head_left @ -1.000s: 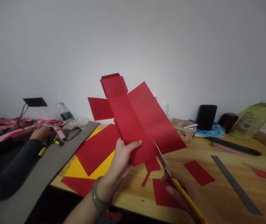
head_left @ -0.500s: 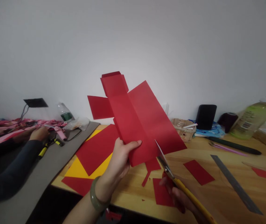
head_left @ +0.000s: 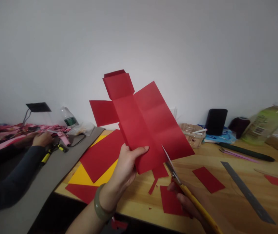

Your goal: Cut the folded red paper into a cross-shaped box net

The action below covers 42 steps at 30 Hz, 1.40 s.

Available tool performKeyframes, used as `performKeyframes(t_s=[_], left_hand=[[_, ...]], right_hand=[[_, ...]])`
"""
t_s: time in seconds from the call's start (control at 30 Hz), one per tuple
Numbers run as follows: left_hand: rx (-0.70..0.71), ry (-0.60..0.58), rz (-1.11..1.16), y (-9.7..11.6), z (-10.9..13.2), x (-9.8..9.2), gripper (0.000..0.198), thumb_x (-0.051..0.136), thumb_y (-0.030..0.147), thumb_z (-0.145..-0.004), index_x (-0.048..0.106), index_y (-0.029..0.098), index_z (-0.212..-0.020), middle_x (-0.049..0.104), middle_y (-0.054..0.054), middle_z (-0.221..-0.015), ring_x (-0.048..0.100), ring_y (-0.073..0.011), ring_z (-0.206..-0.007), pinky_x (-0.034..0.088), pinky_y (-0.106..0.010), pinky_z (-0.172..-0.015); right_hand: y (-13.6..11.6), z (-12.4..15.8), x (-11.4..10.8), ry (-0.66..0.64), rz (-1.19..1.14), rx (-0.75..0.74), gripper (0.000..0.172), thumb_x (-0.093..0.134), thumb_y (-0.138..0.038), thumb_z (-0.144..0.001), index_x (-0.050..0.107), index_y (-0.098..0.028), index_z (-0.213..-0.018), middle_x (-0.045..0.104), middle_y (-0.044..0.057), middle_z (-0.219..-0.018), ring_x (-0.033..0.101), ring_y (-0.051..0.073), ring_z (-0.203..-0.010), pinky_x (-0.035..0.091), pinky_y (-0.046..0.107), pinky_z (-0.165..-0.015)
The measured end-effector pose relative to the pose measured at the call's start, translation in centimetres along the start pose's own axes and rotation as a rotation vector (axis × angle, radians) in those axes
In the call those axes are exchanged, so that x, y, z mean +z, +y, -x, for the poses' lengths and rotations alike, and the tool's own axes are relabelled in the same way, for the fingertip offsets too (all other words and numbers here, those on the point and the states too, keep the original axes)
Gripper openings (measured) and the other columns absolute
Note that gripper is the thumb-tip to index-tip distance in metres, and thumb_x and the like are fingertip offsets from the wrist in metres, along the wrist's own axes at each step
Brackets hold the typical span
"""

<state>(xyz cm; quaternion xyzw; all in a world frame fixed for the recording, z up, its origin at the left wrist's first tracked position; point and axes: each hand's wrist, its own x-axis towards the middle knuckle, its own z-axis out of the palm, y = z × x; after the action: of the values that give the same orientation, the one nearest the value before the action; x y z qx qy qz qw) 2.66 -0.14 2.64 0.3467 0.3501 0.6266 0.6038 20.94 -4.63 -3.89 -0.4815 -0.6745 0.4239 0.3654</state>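
My left hand is closed on the lower edge of a creased red paper cut-out with flaps, held up in front of the wall. My right hand grips yellow-handled scissors; their blades are parted and touch the paper's lower right edge. A green bangle sits on my left wrist. Below the cut-out, small red scraps lie on the wooden table.
Red and yellow sheets lie at the table's left. A metal ruler, a green bottle, a black box and a small basket stand to the right. Another person's sleeve and hand rest at far left by pink fabric.
The cut-out has risen slightly and tilted, showing more creases. The scissors stay at its lower right edge with only small shifts.
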Motion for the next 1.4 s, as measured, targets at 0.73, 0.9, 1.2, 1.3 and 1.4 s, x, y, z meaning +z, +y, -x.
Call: performKeyframes(t_s=[0.73,0.9,1.2,1.3,1.4], left_hand=[[-0.002,-0.011,0.037,0.1,0.0,-0.2,0.034,0.076,0.01,-0.061,0.069,0.006,-0.094,0.073,-0.013,-0.086,0.07,-0.028,-0.077,0.057,-0.036,-0.072],[0.007,-0.017,0.034,0.1,0.0,-0.2,0.033,0.075,0.01,-0.062,0.069,0.007,-0.095,0.073,-0.013,-0.086,0.07,-0.0274,-0.077,0.057,-0.034,-0.071],[0.064,-0.017,0.016,0.3,0.7,0.0,0.033,0.077,0.011,-0.063,0.07,0.009,-0.095,0.074,-0.012,-0.085,0.07,-0.0269,-0.076,0.057,-0.033,-0.07],[0.071,-0.011,0.021,0.5,0.9,0.1,0.038,0.077,0.011,-0.063,0.069,0.009,-0.1,0.074,-0.011,-0.085,0.07,-0.0268,-0.076,0.058,-0.033,-0.069],[0.072,-0.015,0.028,0.7,1.0,0.3,0.04,0.076,0.01,-0.063,0.068,0.009,-0.102,0.074,-0.011,-0.084,0.07,-0.0263,-0.075,0.058,-0.032,-0.067]], right_hand=[[1.3,-0.4,1.0,0.078,0.064,0.02,0.029,0.057,-0.049,-0.077,0.062,-0.021,-0.082,0.057,0.001,-0.061,0.056,0.018,-0.056,0.043,0.026,-0.05],[1.3,-0.5,1.1,0.083,0.051,0.015,0.027,0.057,-0.048,-0.076,0.059,-0.021,-0.082,0.055,-0.001,-0.055,0.053,0.017,-0.049,0.041,0.025,-0.046],[0.5,-0.1,1.0,0.139,0.067,-0.009,0.026,0.052,-0.047,-0.074,0.058,-0.022,-0.075,0.061,0.002,-0.057,0.056,0.018,-0.05,0.042,0.027,-0.046],[0.1,-0.1,1.0,0.13,0.072,0.024,0.026,0.052,-0.046,-0.072,0.058,-0.021,-0.072,0.063,0.003,-0.059,0.058,0.02,-0.052,0.043,0.028,-0.047],[-0.3,0.0,0.9,0.147,0.103,0.035,0.028,0.052,-0.048,-0.069,0.058,-0.021,-0.069,0.063,0.003,-0.06,0.058,0.021,-0.054,0.042,0.029,-0.049]])
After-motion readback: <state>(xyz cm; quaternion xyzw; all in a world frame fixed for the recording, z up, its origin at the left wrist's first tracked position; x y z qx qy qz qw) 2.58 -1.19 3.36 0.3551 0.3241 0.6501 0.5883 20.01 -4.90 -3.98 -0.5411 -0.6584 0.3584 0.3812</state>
